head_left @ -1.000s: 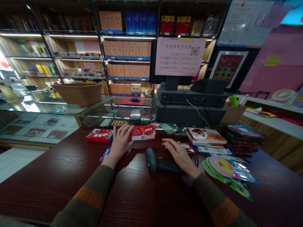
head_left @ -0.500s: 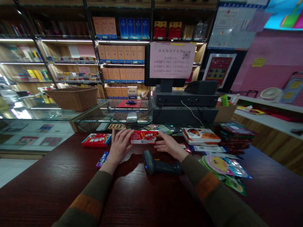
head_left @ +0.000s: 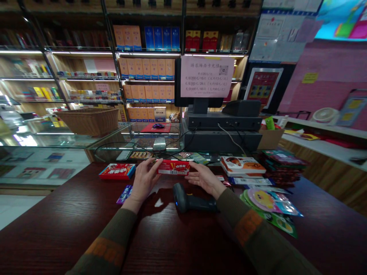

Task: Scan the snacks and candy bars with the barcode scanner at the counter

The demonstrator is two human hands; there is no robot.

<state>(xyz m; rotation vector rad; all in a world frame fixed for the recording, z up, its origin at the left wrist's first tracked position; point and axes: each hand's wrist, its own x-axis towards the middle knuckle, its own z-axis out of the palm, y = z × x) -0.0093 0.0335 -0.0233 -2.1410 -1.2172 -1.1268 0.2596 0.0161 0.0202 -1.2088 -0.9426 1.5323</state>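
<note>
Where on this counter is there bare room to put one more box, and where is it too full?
The wooden counter is bare left of the purple wrapper, and in front of the handheld scanner. It is crowded to the right, around the stacked boxes and foil pouches.

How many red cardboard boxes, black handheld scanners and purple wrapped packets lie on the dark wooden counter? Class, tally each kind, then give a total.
Red cardboard boxes: 2
Black handheld barcode scanner: 1
Purple wrapped packet: 1
Total: 4
</note>
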